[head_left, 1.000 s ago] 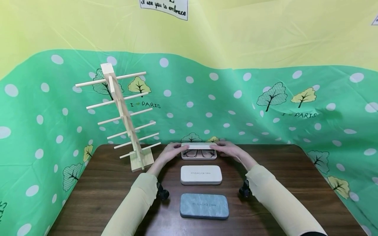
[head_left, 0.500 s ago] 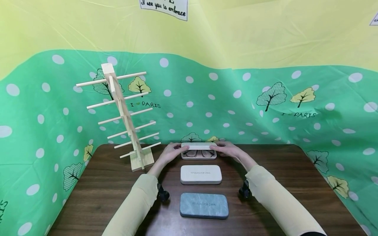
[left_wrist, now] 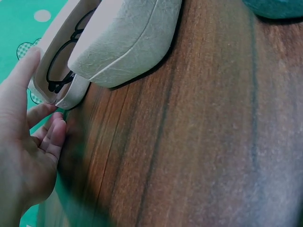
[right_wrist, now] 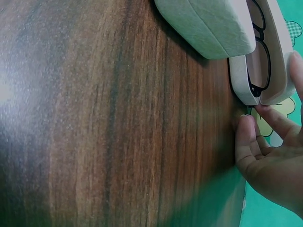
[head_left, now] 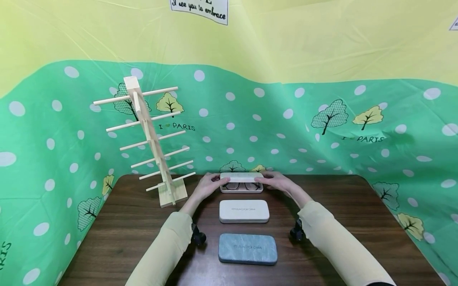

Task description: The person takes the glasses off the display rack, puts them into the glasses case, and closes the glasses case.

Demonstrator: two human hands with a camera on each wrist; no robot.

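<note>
At the table's far edge stands a pale glasses case (head_left: 241, 178) with its lid partly raised. A pair of black-framed eyeglasses (left_wrist: 57, 87) lies inside, its upper part hidden by the lid in the head view. My left hand (head_left: 209, 184) grips the case's left end, thumb on the lid's edge and index finger near the hinge. At the opposite end my right hand (head_left: 278, 182) holds it likewise, as the right wrist view shows. Nearer to me lie a closed white glasses case (head_left: 244, 211) and a closed blue glasses case (head_left: 247, 248), both untouched.
A wooden rack (head_left: 154, 147) with several pairs of pegs stands at the back left, close to my left hand. Behind the brown table (head_left: 343, 230) hangs a green and yellow patterned cloth (head_left: 286, 119).
The lid of the far case has tipped down slightly, covering more of the eyeglasses. Both hands keep their grip at its ends; the other two cases stay put.
</note>
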